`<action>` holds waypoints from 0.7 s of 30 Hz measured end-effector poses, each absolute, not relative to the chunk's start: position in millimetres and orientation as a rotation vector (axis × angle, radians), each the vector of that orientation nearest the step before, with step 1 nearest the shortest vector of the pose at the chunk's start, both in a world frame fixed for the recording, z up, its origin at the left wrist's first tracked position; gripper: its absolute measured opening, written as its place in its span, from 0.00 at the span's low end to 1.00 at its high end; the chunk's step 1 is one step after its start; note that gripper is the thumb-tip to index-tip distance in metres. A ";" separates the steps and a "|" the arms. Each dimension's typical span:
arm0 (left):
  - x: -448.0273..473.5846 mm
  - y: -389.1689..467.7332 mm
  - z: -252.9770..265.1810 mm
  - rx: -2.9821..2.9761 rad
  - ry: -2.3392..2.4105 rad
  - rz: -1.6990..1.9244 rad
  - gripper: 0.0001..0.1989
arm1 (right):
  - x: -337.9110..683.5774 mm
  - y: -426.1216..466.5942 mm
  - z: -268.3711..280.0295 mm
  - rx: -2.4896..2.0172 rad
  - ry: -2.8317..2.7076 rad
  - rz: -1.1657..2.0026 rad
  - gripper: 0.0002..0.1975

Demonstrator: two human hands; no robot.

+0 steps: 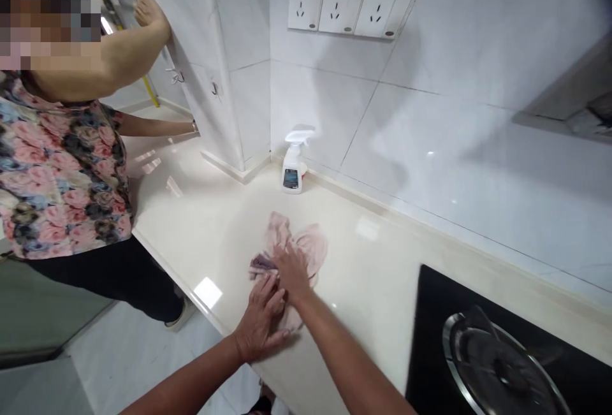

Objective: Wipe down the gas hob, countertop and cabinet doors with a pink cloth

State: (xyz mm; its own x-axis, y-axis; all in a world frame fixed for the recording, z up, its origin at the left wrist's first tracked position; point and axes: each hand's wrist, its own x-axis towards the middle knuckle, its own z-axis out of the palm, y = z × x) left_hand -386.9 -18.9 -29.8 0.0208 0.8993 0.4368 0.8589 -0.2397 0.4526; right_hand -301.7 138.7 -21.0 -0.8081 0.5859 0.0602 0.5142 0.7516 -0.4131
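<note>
A crumpled pink cloth (pixel 313 248) with a darker, purplish folded part lies on the cream countertop (pixel 377 300). On the middle of the cloth is my right hand (pixel 292 273), pressed down with its fingers bent into the fabric. My left hand (pixel 261 322) rests just to the left and nearer to me. Its fingertips touch the cloth's near edge beside my right wrist, and its thumb is spread apart on the counter. A white spray bottle (pixel 292 171) with a dark label stands upright in the corner beyond the cloth.
To the right is a black gas hob (pixel 430 313) with a round metal-rimmed burner (pixel 502 364). A person in a floral top (pixel 67 179) stands at the left, one arm raised and one hand by the counter. Sockets (pixel 344 0) and hooks (pixel 214 88) are on the tiled walls.
</note>
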 end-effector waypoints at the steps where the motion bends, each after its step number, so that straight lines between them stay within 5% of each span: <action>1: -386.4 -18.9 -28.6 2.224 1.878 0.993 0.39 | -293.4 121.8 -24.7 -0.829 -2.731 0.575 0.17; 7: -382.7 -30.7 -20.5 2.457 1.488 0.808 0.36 | -172.9 82.4 -42.2 -0.781 -2.550 0.482 0.17; 13: -404.1 -57.6 -27.1 2.321 1.924 0.751 0.22 | -44.6 138.2 -56.6 -1.205 -2.425 0.228 0.27; 21: -408.2 -63.1 -30.9 2.108 2.180 0.813 0.28 | -103.8 250.4 -36.2 -1.876 -2.143 0.174 0.29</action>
State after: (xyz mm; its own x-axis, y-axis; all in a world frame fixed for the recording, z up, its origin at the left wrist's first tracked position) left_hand -408.2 -63.1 -30.9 -0.0984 0.9329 0.3464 0.9320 -0.0356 0.3608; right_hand -103.8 250.4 -36.2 -0.1122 0.9845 0.1346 0.9499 0.1461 -0.2763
